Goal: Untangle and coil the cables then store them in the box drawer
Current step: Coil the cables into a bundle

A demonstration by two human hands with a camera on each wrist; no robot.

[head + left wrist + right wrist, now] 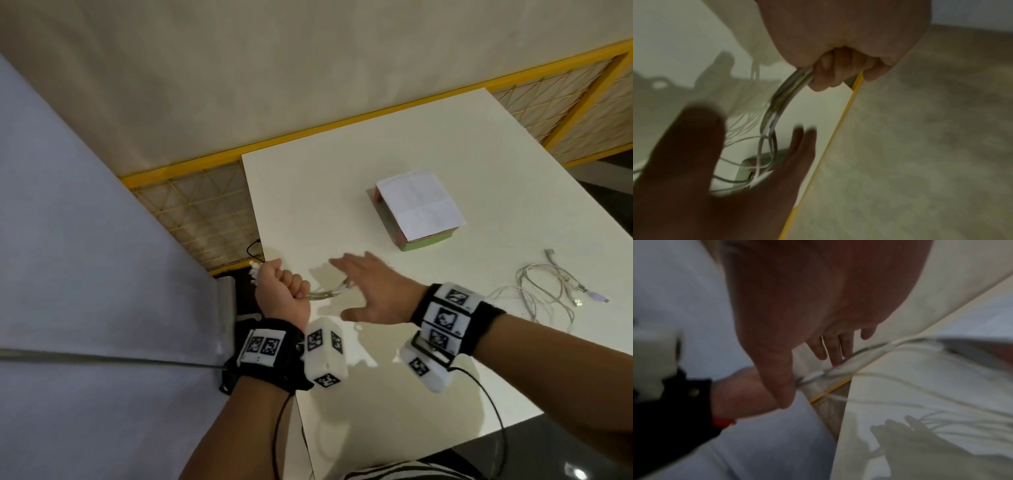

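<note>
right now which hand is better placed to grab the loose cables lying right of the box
Right. The right hand is open and nearer the loose cables on the table. The left hand grips a cable bundle at the table's left edge.

A bundle of pale cables (325, 293) is gathered into a thick strand, clenched in the left hand (281, 291) above the table's (445, 154) near left corner, its white plug ends (254, 272) sticking out past the fist. From the fist the strand arcs toward the right hand (370, 291), whose fingers are spread flat beside it. A second tangle of white cables (548, 291) lies in loose loops near the table's right edge. The box (419, 209), white-topped with a green front and pinkish side, sits mid-table, well apart from both
</note>
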